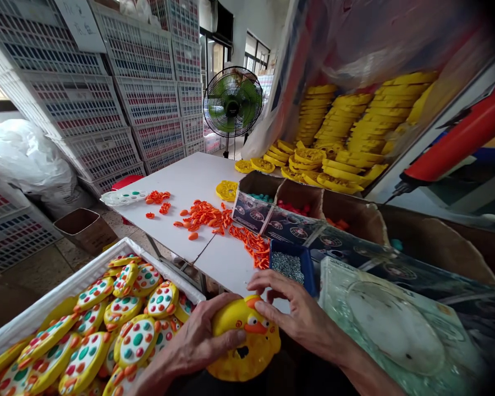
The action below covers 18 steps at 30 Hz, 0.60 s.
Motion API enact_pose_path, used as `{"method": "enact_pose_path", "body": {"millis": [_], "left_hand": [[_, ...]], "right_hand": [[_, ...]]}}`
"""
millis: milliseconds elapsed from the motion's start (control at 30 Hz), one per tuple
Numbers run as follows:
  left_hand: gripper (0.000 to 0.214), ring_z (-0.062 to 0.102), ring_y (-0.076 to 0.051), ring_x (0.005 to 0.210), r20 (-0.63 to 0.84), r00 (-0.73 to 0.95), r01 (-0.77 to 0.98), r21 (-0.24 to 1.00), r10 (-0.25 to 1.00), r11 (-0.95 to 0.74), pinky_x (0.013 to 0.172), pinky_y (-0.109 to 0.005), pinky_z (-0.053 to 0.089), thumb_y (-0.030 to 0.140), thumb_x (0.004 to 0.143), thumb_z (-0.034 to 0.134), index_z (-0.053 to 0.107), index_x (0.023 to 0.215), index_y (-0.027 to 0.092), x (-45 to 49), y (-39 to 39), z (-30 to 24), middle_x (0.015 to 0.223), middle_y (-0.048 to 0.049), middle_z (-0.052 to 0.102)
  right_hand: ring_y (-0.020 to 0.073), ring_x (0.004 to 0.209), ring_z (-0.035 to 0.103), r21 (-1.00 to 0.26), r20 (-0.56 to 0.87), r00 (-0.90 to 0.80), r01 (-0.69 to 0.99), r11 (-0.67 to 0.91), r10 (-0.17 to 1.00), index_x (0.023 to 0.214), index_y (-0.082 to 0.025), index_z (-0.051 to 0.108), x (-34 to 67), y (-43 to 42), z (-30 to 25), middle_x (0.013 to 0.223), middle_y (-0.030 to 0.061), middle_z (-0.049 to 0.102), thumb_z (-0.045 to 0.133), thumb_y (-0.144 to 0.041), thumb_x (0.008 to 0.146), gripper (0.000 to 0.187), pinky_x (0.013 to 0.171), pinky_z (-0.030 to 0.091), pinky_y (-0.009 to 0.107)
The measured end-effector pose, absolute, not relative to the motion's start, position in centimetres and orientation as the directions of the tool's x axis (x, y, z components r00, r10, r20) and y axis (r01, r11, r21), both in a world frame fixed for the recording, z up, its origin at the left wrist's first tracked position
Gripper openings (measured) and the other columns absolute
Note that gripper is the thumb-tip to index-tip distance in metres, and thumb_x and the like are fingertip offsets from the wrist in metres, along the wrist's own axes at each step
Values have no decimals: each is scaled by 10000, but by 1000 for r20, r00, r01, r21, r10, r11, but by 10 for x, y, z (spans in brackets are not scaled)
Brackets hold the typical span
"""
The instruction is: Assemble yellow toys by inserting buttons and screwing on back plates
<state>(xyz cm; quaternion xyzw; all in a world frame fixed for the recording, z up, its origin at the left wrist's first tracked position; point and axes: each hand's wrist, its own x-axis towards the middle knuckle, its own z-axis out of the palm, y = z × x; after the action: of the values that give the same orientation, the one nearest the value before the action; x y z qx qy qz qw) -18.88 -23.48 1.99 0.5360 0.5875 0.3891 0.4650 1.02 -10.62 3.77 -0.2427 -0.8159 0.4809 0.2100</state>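
Observation:
A yellow duck-faced toy shell (pixel 258 352) is held low in front of me, its orange beak and white eyes facing up. My left hand (pixel 204 336) wraps around its left side, thumb across the front near a dark hole. At the shell's top, my right hand (pixel 299 311) has thumb and fingers closed in at the small orange crest (pixel 253 301). Just beyond the right hand stands a blue tray (pixel 309 269) of small metal screws (pixel 286 265). Loose orange parts (pixel 253 245) lie on the white table behind it.
Left, a white crate (pixel 126 246) holds finished-looking dotted toys (pixel 136 341). Cardboard bins (pixel 291 223) with coloured parts line the table's right side, below stacked yellow shells (pixel 358 132). A red power screwdriver (pixel 457 137) hangs at right. A plastic-wrapped package (pixel 396 324) lies nearby.

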Motion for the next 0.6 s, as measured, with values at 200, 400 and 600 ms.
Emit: {"method": "enact_pose_path", "body": {"millis": [200, 400, 600], "left_hand": [[433, 644, -237, 859, -112, 20, 381, 920, 993, 96, 718, -256, 485, 530, 886, 683, 711, 1210, 244, -186, -237, 30, 1001, -28, 743], [378, 644, -204, 796, -105, 60, 472, 879, 993, 64, 690, -244, 454, 502, 922, 645, 681, 1206, 254, -182, -238, 37, 959, -11, 730], [315, 661, -199, 753, -115, 36, 553, 830, 993, 76, 661, -248, 444, 457, 938, 632, 669, 1199, 285, -176, -238, 40, 921, -2, 745]], "right_hand": [[201, 902, 695, -941, -30, -797, 225, 251, 604, 1008, -222, 737, 10, -113, 42, 954, 21, 758, 633, -417, 943, 231, 830, 529, 295], [192, 875, 672, -951, -65, -785, 237, 201, 616, 981, -231, 731, 13, -119, 37, 919, 9, 743, 630, -499, 946, 288, 790, 503, 280], [177, 818, 643, -948, -38, -744, 237, 211, 667, 952, -218, 703, 13, -124, 32, 863, 9, 703, 607, -467, 961, 267, 729, 483, 267]]}}
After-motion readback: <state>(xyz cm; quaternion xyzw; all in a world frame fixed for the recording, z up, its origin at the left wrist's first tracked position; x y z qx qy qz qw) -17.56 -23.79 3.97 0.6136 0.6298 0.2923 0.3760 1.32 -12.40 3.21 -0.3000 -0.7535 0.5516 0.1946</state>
